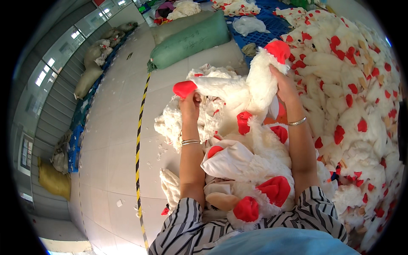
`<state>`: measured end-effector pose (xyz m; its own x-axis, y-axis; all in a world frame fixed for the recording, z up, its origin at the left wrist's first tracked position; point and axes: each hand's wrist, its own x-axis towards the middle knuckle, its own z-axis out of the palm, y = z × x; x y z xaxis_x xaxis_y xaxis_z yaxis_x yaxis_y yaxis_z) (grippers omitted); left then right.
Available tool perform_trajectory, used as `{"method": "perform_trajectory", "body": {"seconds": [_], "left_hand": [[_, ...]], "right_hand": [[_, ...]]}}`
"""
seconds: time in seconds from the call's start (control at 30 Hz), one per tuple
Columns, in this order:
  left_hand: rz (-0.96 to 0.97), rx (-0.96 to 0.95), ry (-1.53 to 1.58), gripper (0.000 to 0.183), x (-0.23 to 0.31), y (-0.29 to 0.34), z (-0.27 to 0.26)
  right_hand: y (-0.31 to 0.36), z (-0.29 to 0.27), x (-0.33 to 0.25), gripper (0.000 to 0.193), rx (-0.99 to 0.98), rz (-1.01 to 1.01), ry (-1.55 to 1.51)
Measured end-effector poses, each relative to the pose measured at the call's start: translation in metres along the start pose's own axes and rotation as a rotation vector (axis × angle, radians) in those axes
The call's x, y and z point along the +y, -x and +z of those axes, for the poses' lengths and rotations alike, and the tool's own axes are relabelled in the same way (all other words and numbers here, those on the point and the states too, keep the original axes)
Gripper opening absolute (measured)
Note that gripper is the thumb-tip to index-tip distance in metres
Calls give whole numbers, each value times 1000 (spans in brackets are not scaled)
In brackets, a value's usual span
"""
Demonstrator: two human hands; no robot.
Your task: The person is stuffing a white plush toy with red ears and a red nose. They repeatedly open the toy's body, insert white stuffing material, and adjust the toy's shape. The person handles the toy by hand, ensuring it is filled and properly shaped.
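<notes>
A white furry plush-toy skin [229, 91] with red fabric ends is stretched between my two hands. My left hand [190, 104] is closed on one limb, just under its red tip [185, 88]. My right hand [284, 83] grips the other, upright part from its right side, below a red end [278, 51]. More white plush skins [255, 163] with red patches lie heaped on my lap between my forearms. Behind the held skin, a clump of loose white plush [170, 123] rests lower down, partly covered by it.
A large mound of white and red plush pieces [348, 106] fills the right side. Ahead lies a stuffed green sack [191, 40] beside a blue pallet [259, 29]. Yellow-black tape [138, 148] runs along the tiled floor. More sacks [89, 76] and a yellow sack [54, 179] line the left wall.
</notes>
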<state>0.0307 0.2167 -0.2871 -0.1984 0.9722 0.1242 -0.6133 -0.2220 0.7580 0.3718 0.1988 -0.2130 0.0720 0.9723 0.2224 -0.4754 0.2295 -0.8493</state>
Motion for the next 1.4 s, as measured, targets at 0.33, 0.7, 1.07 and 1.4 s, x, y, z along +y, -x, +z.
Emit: {"method": "perform_trajectory", "body": {"seconds": [0.33,0.7,1.07,1.4], "left_hand": [[48,142,121,17,37,14,15],[-122,-179,-159,22,17,21,26],[-158,72,-125,12,46,33,33],[-96,-125,-231,23,46,28,17]], "right_hand": [[-15,-20,18,32,-10,33,361],[6,3,48,16,-369,296,783],[8,9,55,23,-219,341,649],[5,6,31,22,-8,371,650]]}}
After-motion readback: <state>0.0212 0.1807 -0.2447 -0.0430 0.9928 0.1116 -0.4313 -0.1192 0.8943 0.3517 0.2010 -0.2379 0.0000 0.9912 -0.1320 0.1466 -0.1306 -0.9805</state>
